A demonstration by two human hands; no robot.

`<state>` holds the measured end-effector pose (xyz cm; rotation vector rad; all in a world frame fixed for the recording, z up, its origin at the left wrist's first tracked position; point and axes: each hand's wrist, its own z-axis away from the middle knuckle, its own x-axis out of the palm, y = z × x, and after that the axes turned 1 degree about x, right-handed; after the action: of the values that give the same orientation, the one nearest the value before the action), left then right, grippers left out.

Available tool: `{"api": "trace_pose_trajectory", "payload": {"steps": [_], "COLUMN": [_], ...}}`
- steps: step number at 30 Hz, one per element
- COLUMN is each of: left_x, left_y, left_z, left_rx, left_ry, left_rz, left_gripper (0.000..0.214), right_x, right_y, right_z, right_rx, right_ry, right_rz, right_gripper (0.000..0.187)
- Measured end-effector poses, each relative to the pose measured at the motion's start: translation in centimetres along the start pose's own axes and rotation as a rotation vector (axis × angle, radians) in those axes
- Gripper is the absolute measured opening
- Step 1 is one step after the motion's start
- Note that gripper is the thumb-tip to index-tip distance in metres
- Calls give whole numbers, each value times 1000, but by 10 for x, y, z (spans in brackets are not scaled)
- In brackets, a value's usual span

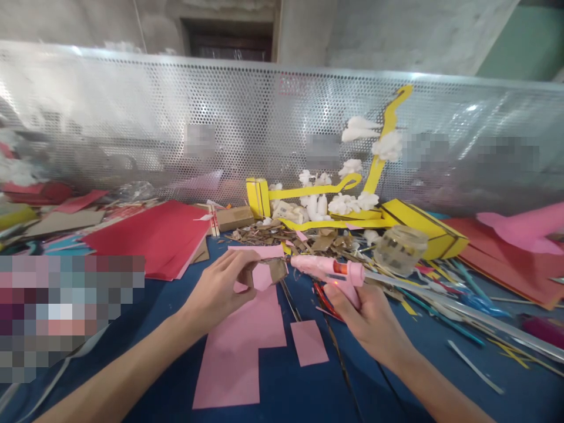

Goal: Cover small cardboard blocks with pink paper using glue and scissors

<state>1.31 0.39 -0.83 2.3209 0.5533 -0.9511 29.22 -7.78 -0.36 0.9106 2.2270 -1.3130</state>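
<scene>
My left hand point(231, 273) pinches a small folded brown cardboard frame point(277, 270), with pink paper visible through its opening. My right hand point(376, 323) is wrapped round the handle of a pink hot glue gun point(317, 267), whose small light glows. The gun's nozzle points left and sits right at the frame's right edge; whether it touches is too small to tell. Beneath my hands lies a cut sheet of pink paper point(238, 358). A smaller pink paper rectangle point(309, 342) rests to its right. Red handles point(324, 299) of a tool show partly behind the gun.
Cardboard scraps point(326, 239) are heaped behind my hands. Yellow boxes point(423, 229) and white fluffy tufts point(348, 202) stand before a perforated metal panel point(247, 117). Red paper sheets point(154, 238) lie at left. A clear jar point(400, 249) and loose strips are at right.
</scene>
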Motion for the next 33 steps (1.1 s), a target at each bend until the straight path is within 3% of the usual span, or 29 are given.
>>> {"api": "trace_pose_trajectory", "payload": {"steps": [14, 33], "left_x": [1, -2], "left_y": [-1, -2], "left_z": [0, -2], "left_rx": [-27, -72], "left_ry": [20, 55], "left_rz": [22, 6], "left_gripper": [54, 51], "right_x": [-2, -4], "right_y": [-8, 0], "right_z": [-4, 0], "right_rx": [48, -6], "right_ry": [-45, -39], "right_rz": [-43, 20], "right_gripper": [45, 50]}}
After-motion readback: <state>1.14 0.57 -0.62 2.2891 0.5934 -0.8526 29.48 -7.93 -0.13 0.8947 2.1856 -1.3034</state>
